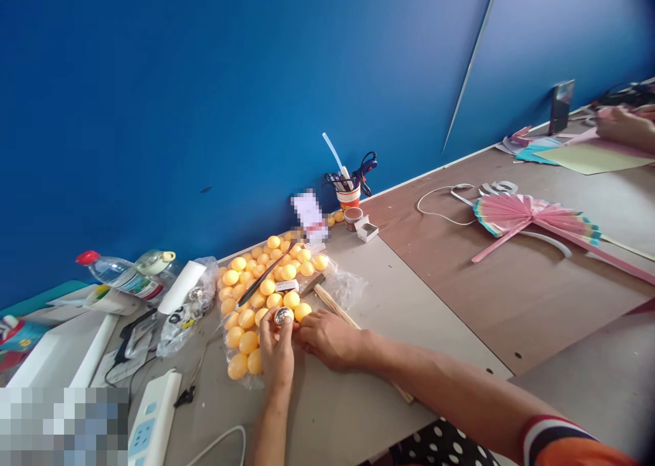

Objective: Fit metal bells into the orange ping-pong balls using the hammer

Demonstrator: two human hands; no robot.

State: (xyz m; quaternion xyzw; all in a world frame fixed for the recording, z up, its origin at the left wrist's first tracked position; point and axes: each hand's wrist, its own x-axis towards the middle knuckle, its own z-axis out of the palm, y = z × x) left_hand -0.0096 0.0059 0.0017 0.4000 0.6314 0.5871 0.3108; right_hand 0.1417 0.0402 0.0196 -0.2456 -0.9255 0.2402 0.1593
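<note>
Silver ball (283, 315) pinched in left hand (277, 357), right hand (327, 340) loose beside; slick, it may slip among orange balls (266, 275) beyond.

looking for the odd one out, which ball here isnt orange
The shiny silver ball held in the left hand, at the near edge of the pile. Every other ball there is plain orange.

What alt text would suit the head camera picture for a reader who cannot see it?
A person's left hand holds a small shiny silver ball beside a pile of orange plastic balls on a grey table; the right hand rests alongside. A blue wall stands behind.
</note>
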